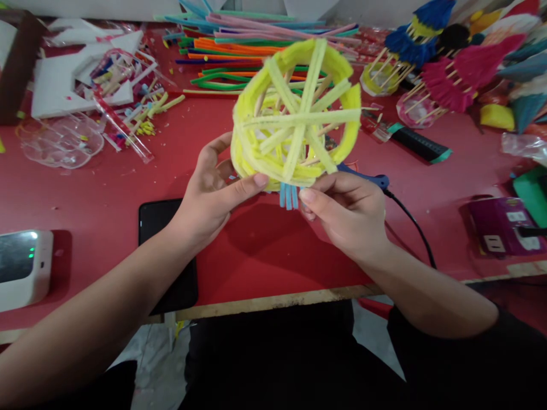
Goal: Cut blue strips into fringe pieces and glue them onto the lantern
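A round yellow pipe-cleaner frame, with strips crossed like spokes over its face and thin wooden sticks inside, is held up above the table. My left hand grips its lower left side, thumb on the front and fingers behind. Short light-blue pipe-cleaner pieces hang side by side from the bottom rim. At their right end, my right hand is closed, thumb and fingertips pinching a blue piece against the rim. The right hand's other fingers are partly hidden.
Colourful pipe cleaners lie along the back. Scraps and a clear tray are at left, near a black phone and white device. At right are stick-built figures, a utility knife, a corded blue tool and a purple socket block.
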`<action>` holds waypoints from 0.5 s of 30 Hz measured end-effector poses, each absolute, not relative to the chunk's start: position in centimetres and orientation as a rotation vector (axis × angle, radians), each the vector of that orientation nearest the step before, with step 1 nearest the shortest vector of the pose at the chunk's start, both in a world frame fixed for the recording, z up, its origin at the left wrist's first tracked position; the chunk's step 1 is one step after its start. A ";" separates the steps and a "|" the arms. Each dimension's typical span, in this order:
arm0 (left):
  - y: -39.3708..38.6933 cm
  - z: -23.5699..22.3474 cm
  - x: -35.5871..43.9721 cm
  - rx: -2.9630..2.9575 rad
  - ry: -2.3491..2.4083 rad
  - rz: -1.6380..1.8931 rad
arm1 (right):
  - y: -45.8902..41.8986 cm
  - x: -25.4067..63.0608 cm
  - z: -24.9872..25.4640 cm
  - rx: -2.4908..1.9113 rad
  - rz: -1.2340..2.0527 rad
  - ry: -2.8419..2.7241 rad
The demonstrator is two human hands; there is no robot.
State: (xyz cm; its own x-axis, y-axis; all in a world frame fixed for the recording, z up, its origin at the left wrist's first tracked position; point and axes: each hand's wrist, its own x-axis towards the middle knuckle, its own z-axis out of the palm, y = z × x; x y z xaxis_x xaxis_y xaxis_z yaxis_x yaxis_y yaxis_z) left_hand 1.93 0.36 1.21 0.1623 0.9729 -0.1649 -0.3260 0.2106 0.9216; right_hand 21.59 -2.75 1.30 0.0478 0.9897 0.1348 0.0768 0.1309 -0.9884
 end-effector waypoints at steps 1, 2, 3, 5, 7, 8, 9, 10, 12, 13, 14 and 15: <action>0.4 1.2 1.9 0.879 0.948 1.126 | -2.7 21.6 1.3 -1.202 1.035 -1.287; 0.4 1.2 1.9 0.880 0.949 1.127 | -2.7 21.6 1.3 -1.217 1.035 -1.288; 0.4 1.2 1.9 0.883 0.948 1.125 | -2.7 21.6 1.3 -1.229 1.034 -1.289; 0.4 1.2 1.8 0.895 0.948 1.115 | -2.7 21.6 1.3 -1.242 1.034 -1.289; 0.3 1.2 1.7 0.904 0.947 1.105 | -2.8 21.6 1.3 -1.247 1.036 -1.289; 0.3 1.2 1.8 0.903 0.948 1.103 | -2.8 21.7 1.2 -1.244 1.038 -1.287; 0.3 1.2 1.8 0.900 0.949 1.109 | -2.8 21.7 1.2 -1.237 1.046 -1.285; 0.3 1.2 1.8 0.895 0.950 1.113 | -2.8 21.8 1.0 -1.227 1.062 -1.282; 0.3 1.1 1.9 0.884 0.951 1.126 | -2.8 21.9 0.7 -1.204 1.119 -1.270; 0.3 1.1 1.9 0.882 0.952 1.133 | -2.7 22.0 0.6 -1.192 1.156 -1.262; 0.3 1.1 1.9 0.885 0.951 1.136 | -2.7 22.1 0.4 -1.183 1.192 -1.255; 0.3 1.1 1.9 0.891 0.950 1.136 | -2.7 22.1 0.2 -1.174 1.221 -1.247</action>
